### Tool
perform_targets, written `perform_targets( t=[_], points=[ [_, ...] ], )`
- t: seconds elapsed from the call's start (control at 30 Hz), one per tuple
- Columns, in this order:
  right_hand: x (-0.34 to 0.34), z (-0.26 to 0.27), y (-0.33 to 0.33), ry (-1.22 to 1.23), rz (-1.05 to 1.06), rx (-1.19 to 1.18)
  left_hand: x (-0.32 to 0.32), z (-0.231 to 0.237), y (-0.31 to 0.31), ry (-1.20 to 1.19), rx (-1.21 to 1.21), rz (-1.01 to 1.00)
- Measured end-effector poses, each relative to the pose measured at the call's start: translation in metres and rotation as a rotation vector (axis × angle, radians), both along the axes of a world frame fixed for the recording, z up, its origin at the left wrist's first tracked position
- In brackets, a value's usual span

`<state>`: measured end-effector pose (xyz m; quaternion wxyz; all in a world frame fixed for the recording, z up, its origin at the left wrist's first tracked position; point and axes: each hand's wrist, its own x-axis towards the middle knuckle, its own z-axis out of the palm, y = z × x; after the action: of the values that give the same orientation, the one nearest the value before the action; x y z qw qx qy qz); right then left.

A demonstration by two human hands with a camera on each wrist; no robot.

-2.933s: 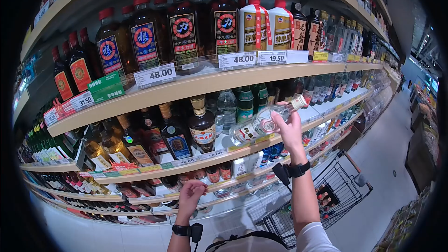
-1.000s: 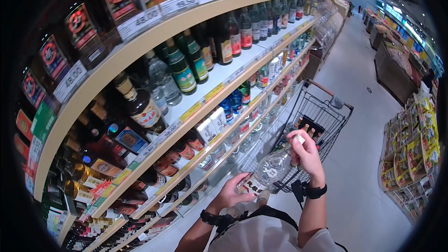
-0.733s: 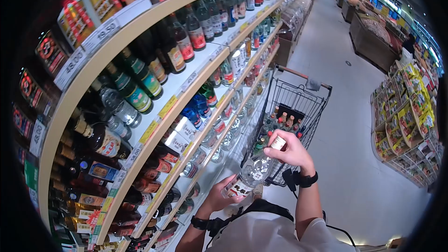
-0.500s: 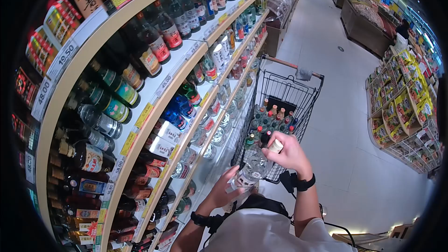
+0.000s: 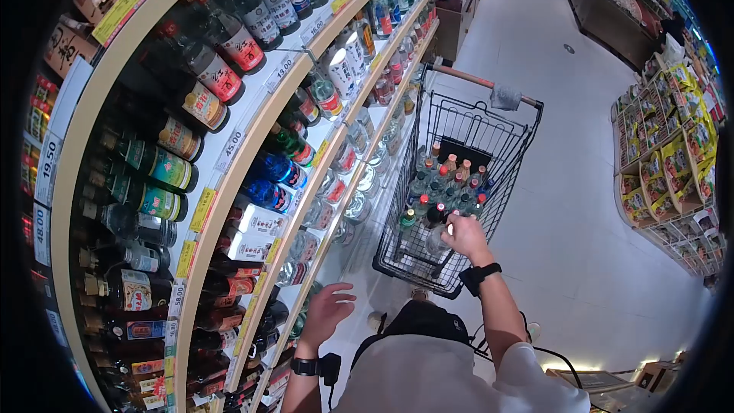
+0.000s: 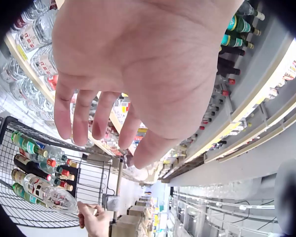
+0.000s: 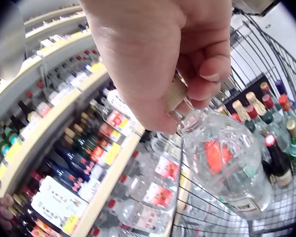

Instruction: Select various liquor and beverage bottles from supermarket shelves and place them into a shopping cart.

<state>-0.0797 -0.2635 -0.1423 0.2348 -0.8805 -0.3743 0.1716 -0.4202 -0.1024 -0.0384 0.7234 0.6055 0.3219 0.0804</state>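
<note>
My right hand (image 5: 468, 237) grips a clear glass bottle by its capped neck over the near end of the shopping cart (image 5: 489, 218). In the right wrist view the bottle (image 7: 227, 158) hangs tilted, its base low beside several standing bottles (image 7: 278, 163), with the hand (image 7: 163, 59) curled round the neck. The left wrist view shows the bottle (image 6: 52, 195) beside the others inside the cart (image 6: 84, 173). My left hand (image 5: 327, 315) holds nothing and is raised between the shelves and my body, fingers relaxed; its palm (image 6: 138, 64) fills the top of the left wrist view.
Shelves (image 5: 222, 183) packed with bottles run along the left. A rack of yellow packets (image 5: 665, 160) stands at the right, across the aisle floor (image 5: 566, 199). Dark bins (image 5: 612, 15) stand farther up the aisle.
My left hand has let go of the bottle's lower part and moved left and away. The right hand has carried the bottle forward over the cart, which shows more fully in view.
</note>
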Motion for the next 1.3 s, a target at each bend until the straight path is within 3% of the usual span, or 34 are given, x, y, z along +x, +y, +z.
perform_targets(
  t=[0.13,0.27,0.3,0.43,0.57,0.97,1.3],
  points=[
    [0.007,-0.080,0.014,0.113,-0.013,-0.007,-0.012,0.005,-0.003,0.113,0.033,0.129],
    [0.014,-0.142,0.026,0.162,-0.022,-0.137,-0.026,0.000,-0.005,0.082,-0.007,0.238],
    [0.017,-0.154,0.031,0.204,-0.007,-0.250,-0.026,0.004,-0.009,0.079,-0.026,0.292],
    [0.018,-0.193,0.048,0.247,-0.004,-0.340,-0.028,0.002,-0.017,0.136,-0.064,0.348],
    [0.022,-0.228,0.059,0.320,-0.049,-0.316,-0.025,-0.005,-0.023,0.179,-0.033,0.341],
    [0.025,-0.250,0.083,0.397,-0.152,-0.164,-0.003,-0.012,-0.026,0.258,-0.138,0.319],
    [0.023,-0.245,0.075,0.436,-0.201,-0.233,0.022,-0.010,-0.019,0.206,-0.106,0.277]
  ],
)
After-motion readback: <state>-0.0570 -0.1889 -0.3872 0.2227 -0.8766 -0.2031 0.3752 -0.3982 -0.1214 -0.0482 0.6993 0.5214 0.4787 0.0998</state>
